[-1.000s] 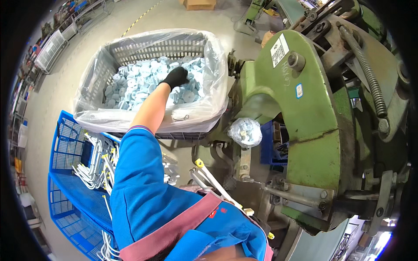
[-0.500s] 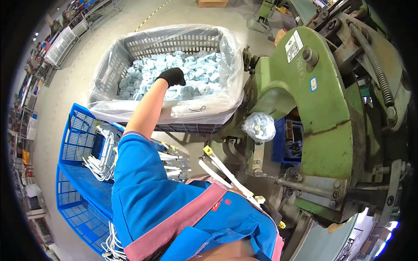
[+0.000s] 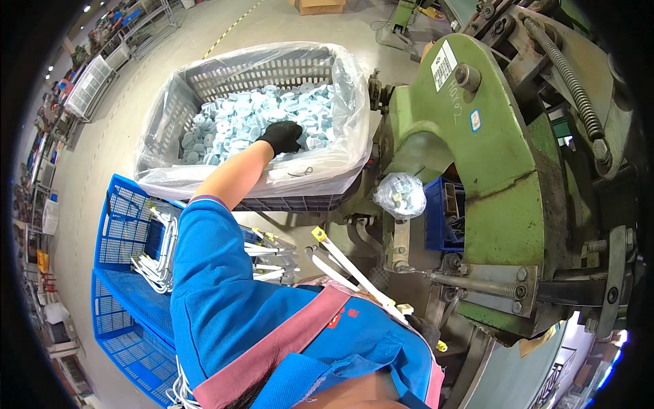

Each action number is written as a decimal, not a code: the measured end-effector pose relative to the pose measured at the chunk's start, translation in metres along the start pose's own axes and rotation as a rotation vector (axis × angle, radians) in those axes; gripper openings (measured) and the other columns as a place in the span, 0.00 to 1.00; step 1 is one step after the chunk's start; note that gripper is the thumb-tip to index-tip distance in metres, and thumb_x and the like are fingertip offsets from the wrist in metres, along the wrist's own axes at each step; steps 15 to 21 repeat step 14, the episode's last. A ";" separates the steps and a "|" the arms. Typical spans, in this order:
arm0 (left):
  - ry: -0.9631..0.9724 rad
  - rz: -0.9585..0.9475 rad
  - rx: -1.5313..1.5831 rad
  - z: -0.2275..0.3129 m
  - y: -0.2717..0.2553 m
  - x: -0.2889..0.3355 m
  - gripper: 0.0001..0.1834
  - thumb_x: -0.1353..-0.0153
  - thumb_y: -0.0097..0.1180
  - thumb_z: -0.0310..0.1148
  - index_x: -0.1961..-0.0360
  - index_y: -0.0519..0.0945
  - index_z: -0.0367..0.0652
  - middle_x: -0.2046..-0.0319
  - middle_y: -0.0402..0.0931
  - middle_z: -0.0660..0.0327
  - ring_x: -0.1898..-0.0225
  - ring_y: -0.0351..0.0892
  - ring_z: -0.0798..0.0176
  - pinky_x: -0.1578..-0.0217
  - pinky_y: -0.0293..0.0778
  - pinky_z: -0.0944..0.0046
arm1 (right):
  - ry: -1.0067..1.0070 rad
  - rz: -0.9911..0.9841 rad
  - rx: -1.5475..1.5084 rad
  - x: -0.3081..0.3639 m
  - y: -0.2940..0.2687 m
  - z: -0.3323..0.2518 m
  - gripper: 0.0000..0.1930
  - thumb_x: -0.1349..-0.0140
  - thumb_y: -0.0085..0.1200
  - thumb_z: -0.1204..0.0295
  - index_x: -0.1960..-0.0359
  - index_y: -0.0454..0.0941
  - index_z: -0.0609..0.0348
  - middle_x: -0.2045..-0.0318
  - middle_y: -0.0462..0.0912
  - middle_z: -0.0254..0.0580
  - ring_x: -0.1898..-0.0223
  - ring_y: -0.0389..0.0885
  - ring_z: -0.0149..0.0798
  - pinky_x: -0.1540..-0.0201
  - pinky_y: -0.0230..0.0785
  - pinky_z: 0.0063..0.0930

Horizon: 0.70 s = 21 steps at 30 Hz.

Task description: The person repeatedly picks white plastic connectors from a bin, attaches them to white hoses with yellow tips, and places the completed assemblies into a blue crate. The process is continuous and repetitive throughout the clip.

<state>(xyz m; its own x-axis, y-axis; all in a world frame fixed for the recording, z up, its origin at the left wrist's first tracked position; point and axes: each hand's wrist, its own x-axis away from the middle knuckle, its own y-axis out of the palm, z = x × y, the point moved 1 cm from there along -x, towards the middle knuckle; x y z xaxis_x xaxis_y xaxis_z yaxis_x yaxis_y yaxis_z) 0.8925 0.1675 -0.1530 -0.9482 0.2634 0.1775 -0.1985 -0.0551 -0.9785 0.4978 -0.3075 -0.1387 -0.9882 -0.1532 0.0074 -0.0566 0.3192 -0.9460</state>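
My left hand (image 3: pixel 283 137), in a black glove, is down among pale blue plastic pieces (image 3: pixel 238 116) near the front right of a lined crate. Its fingers curl inward against the pieces, and whatever is between them is hidden. The small pieces, some round and flat, fill the bottom of the crate (image 3: pixel 272 202), which a clear plastic bag (image 3: pixel 153 163) lines and overhangs. A dark shape by my right sleeve may be my right hand (image 3: pixel 427 332); its fingers do not show. White cords (image 3: pixel 357 270) with a yellow end cross in front of my body beside it.
A green machine (image 3: pixel 494 157) stands close on the right, with a spring and rods. A clear bag of small parts (image 3: pixel 400 195) hangs at its side, near a blue bin (image 3: pixel 436 228). Blue baskets (image 3: pixel 129 300) and bundled white cords (image 3: pixel 158 262) are on the left.
My left hand has moved right and nearer, lower into the pieces toward the crate's front. The whole view has shifted slightly; the right side's dark shape looks much the same.
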 end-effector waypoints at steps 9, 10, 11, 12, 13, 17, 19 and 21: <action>-0.050 -0.083 0.193 -0.003 0.003 -0.001 0.24 0.55 0.63 0.35 0.55 0.71 0.46 0.61 0.78 0.51 0.57 0.77 0.44 0.60 0.72 0.50 | -0.023 -0.036 -0.039 -0.004 -0.001 0.001 0.12 0.52 0.57 0.66 0.63 0.83 0.42 0.76 0.80 0.39 0.75 0.80 0.43 0.74 0.69 0.38; -0.085 -0.107 0.209 -0.005 0.001 -0.001 0.25 0.55 0.63 0.35 0.53 0.71 0.46 0.59 0.78 0.51 0.55 0.77 0.45 0.58 0.72 0.50 | -0.041 -0.029 -0.021 -0.004 -0.002 0.001 0.12 0.52 0.57 0.66 0.63 0.83 0.42 0.76 0.80 0.39 0.75 0.80 0.43 0.74 0.69 0.38; -0.121 -0.133 0.224 -0.005 -0.001 -0.001 0.27 0.55 0.63 0.36 0.52 0.71 0.46 0.56 0.78 0.51 0.53 0.76 0.45 0.56 0.72 0.51 | -0.060 -0.019 0.000 -0.004 -0.002 0.001 0.12 0.52 0.57 0.66 0.63 0.83 0.42 0.76 0.80 0.39 0.75 0.80 0.43 0.74 0.69 0.38; -0.115 -0.110 0.254 -0.006 -0.003 0.001 0.29 0.55 0.64 0.37 0.50 0.69 0.47 0.54 0.77 0.50 0.52 0.76 0.45 0.55 0.71 0.51 | -0.058 -0.017 -0.021 -0.003 -0.003 0.001 0.12 0.52 0.57 0.65 0.63 0.83 0.42 0.76 0.80 0.39 0.75 0.80 0.43 0.74 0.69 0.38; -0.123 -0.096 0.253 -0.007 -0.007 0.002 0.30 0.55 0.64 0.38 0.49 0.69 0.47 0.54 0.77 0.50 0.51 0.75 0.45 0.53 0.71 0.52 | -0.060 -0.012 -0.039 -0.002 -0.003 0.002 0.13 0.52 0.57 0.65 0.62 0.83 0.42 0.76 0.80 0.39 0.75 0.80 0.43 0.74 0.69 0.37; -0.162 -0.090 0.216 -0.007 -0.011 0.002 0.34 0.54 0.64 0.40 0.45 0.67 0.48 0.48 0.74 0.50 0.47 0.74 0.46 0.50 0.70 0.52 | -0.063 -0.006 -0.057 -0.002 -0.004 0.002 0.13 0.52 0.57 0.65 0.62 0.83 0.42 0.76 0.80 0.39 0.74 0.80 0.43 0.74 0.69 0.37; -0.162 -0.090 0.216 -0.007 -0.011 0.002 0.34 0.54 0.64 0.40 0.45 0.67 0.48 0.48 0.74 0.50 0.47 0.74 0.46 0.50 0.70 0.52 | -0.063 -0.006 -0.057 -0.002 -0.004 0.002 0.13 0.52 0.57 0.65 0.62 0.83 0.42 0.76 0.80 0.39 0.74 0.80 0.43 0.74 0.69 0.37; -0.162 -0.090 0.216 -0.007 -0.011 0.002 0.34 0.54 0.64 0.40 0.45 0.67 0.48 0.48 0.74 0.50 0.47 0.74 0.46 0.50 0.70 0.52 | -0.063 -0.006 -0.057 -0.002 -0.004 0.002 0.13 0.52 0.57 0.65 0.62 0.83 0.42 0.76 0.80 0.39 0.74 0.80 0.43 0.74 0.69 0.37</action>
